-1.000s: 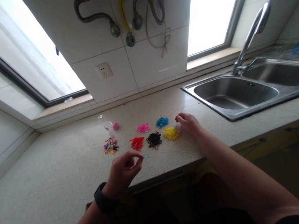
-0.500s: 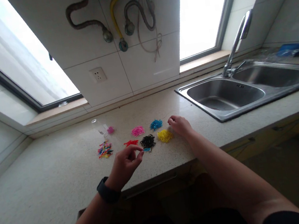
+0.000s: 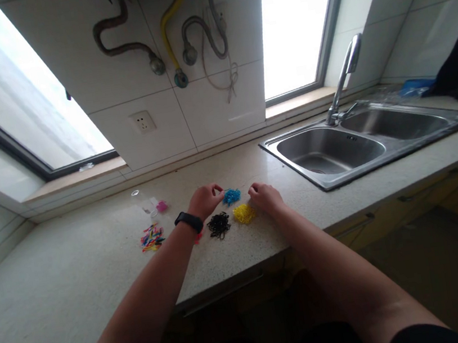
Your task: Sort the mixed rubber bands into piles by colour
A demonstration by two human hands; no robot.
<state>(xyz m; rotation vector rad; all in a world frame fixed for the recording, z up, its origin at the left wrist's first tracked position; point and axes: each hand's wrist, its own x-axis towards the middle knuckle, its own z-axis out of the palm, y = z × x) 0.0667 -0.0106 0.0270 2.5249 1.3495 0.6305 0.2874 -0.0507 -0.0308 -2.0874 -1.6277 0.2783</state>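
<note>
Centre of frame: left hand (image 3: pixel 206 201) reaches to the left edge of the blue pile (image 3: pixel 231 196), thumb and forefinger close together; cannot tell whether they pinch a piece. Right hand (image 3: pixel 265 197) rests right of the blue pile, fingers curled; contents, if any, hidden. Yellow pile (image 3: pixel 244 213) and black pile (image 3: pixel 219 225) lie just below; mixed-colour pile (image 3: pixel 152 238) left of centre. Step in hand, as judged: fingertip work at the blue pile. Next move probably calls for a light, precise touch, keeping blue and yellow apart.
</note>
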